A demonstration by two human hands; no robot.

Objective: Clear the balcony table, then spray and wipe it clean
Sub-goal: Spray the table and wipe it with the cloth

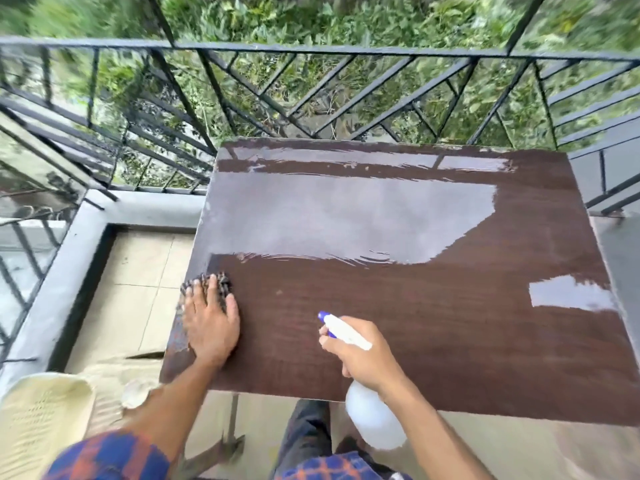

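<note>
Left hand [211, 323] presses cloth [207, 284] at table [433, 323] left edge.

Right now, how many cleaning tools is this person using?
2: a dark cloth pressed under the left hand at the table's left edge, and a white spray bottle gripped by the right hand over the front edge.

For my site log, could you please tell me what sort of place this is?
Probably a raised balcony: black metal railing behind the brown table, greenery beyond it, tiled floor underfoot.
</note>
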